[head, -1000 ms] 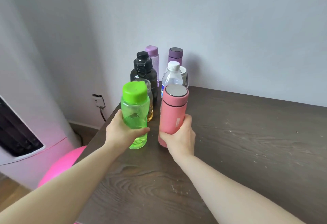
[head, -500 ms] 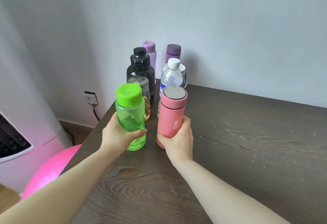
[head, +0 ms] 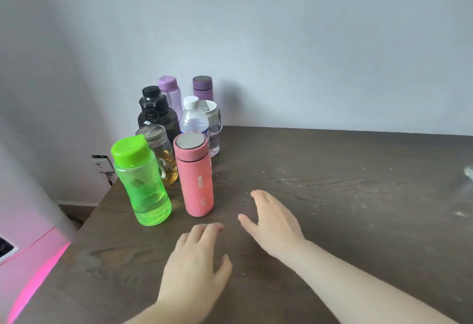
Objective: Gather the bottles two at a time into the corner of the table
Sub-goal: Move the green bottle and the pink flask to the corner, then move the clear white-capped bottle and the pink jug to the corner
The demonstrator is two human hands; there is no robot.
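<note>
A green bottle (head: 143, 183) and a pink flask (head: 195, 178) stand upright side by side on the dark wooden table (head: 332, 195), at the front of the group in the far left corner. Behind them are a glass jar with amber liquid (head: 161, 155), a black bottle (head: 156, 114), a clear water bottle (head: 193, 120), a lilac bottle (head: 170, 93), a purple flask (head: 202, 88) and a white-lidded bottle (head: 213, 124). My left hand (head: 197, 265) hovers open below the pink flask. My right hand (head: 273, 224) is open to the right of it, touching nothing.
The table's left edge runs just beside the green bottle. A wall socket (head: 102, 163) sits on the wall below that edge. A pink ball (head: 33, 280) lies on the floor at the lower left. White walls close the corner behind the bottles.
Both hands let go of the green bottle and the pink flask, which now stand on the table, and pulled back toward me and to the right.
</note>
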